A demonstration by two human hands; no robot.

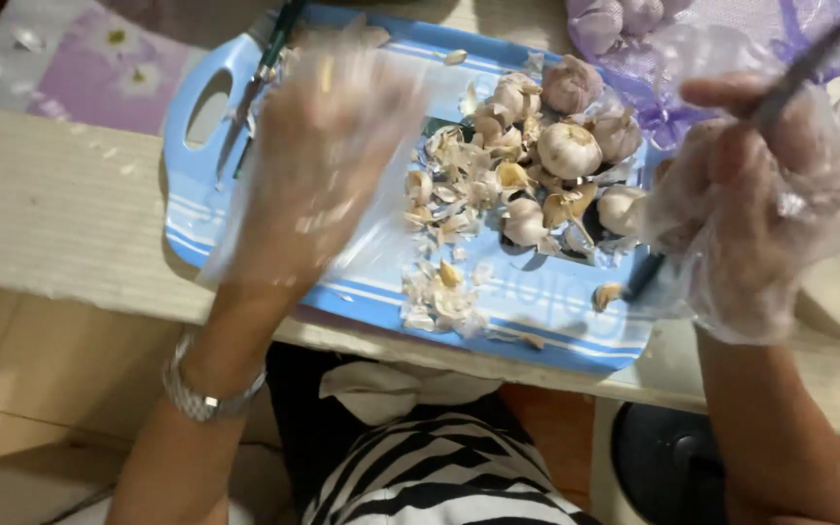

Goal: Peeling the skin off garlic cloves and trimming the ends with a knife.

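Observation:
A blue plastic tray (196,209) lies on a light table and carries several garlic bulbs (568,148) and a heap of papery peels (454,199). My left hand (318,160), in a loose clear plastic glove and blurred by motion, hovers over the tray's left half with fingers spread and nothing in it. My right hand (755,185), also gloved, is at the tray's right edge and closed on a dark thin knife (799,73) whose handle sticks up to the right. A dark blade tip shows below that hand.
A second dark-handled knife (264,68) lies at the tray's top left. A purple mesh bag (634,29) with more garlic sits behind the tray. A flowered cloth (99,58) covers the far left. A metal watch (201,399) is on my left wrist.

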